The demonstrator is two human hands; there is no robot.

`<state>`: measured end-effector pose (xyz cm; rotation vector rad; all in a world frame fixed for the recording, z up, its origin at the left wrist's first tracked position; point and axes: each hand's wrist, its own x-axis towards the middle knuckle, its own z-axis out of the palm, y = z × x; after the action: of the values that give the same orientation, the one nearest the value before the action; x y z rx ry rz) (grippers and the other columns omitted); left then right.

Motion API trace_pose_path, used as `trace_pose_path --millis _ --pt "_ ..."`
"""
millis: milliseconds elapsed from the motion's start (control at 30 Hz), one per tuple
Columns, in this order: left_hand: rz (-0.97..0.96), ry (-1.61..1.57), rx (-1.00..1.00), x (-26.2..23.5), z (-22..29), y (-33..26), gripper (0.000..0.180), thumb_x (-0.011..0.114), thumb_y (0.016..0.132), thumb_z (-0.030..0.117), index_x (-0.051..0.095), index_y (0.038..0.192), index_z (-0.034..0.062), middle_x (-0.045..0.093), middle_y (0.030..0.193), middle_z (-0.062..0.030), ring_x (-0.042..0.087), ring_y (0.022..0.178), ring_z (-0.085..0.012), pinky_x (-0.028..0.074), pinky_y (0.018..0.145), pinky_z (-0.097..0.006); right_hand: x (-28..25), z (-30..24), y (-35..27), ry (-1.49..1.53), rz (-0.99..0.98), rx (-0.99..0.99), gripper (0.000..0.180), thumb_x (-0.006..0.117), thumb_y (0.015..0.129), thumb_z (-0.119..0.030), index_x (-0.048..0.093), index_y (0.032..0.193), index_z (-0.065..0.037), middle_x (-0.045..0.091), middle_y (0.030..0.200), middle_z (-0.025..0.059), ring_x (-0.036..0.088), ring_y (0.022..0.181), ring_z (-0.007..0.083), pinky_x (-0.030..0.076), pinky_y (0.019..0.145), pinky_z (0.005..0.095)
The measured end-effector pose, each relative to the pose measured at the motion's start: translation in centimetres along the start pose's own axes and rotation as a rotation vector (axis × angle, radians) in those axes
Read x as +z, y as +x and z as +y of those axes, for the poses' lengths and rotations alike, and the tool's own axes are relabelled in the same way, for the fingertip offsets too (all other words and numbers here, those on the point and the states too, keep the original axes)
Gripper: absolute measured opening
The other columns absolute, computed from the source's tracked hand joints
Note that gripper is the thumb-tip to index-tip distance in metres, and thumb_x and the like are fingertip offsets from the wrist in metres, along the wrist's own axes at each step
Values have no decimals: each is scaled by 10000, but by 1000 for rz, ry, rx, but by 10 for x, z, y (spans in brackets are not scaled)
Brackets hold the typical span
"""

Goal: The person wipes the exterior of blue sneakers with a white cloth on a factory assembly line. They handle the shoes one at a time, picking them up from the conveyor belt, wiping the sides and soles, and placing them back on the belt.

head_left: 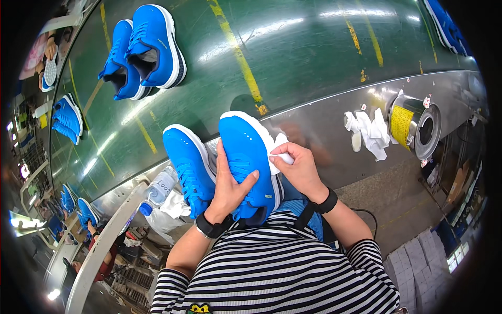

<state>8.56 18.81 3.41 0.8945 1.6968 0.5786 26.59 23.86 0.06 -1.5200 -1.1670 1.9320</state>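
Observation:
A blue sneaker (244,137) with a white sole points away from me at the edge of the green work surface. My left hand (228,189) grips its upper across the laces, thumb spread to the right and fingers down the left side. Pinched in my right hand (302,168) is a white wipe (283,153), pressed against the right side of the sole near the toe; I cannot tell if it is paper or cloth. The matching blue sneaker (184,153) lies just left, close beside my left hand.
Another blue pair (158,51) stands farther off on the green conveyor (209,78). Crumpled white wipes (372,134) and a metal can with a yellow label (401,124) sit right on the metal ledge (334,116). A clear bottle (160,185) stands left, by a pale rail (107,246). Co-workers handle shoes at far left.

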Motion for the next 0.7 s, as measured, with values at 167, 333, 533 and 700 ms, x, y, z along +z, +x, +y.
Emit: trace_pose_path --millis 167,333,533,700 --pt "4 -3 -2 -1 0 -1 993 717 740 135 22 1426 -45 303 1350 -267 376 1244 -340 329 1030 -402 2 -2 -1 -71 58 -38 84 651 802 -32 627 875 -2 628 778 19 554 703 55 452 630 213" --pt "0 7 3 -2 1 -1 992 715 741 136 20 1426 -43 304 1346 -265 380 1239 -341 327 1031 -405 4 -7 -1 -72 62 -91 96 670 784 -40 634 865 -2 632 766 24 560 698 61 454 628 219" --pt "-2 8 5 -2 0 0 994 714 740 137 17 1425 -42 305 1341 -265 374 1240 -347 320 1034 -412 2 -6 -1 -129 61 -94 103 675 780 -46 642 865 2 638 772 30 565 702 67 455 627 222" --pt "3 26 7 -2 0 0 995 716 736 137 22 1426 -44 308 1336 -264 370 1240 -347 313 1037 -410 2 -3 1 -137 59 -126 97 673 781 -48 640 858 0 632 763 28 563 701 66 453 627 221"
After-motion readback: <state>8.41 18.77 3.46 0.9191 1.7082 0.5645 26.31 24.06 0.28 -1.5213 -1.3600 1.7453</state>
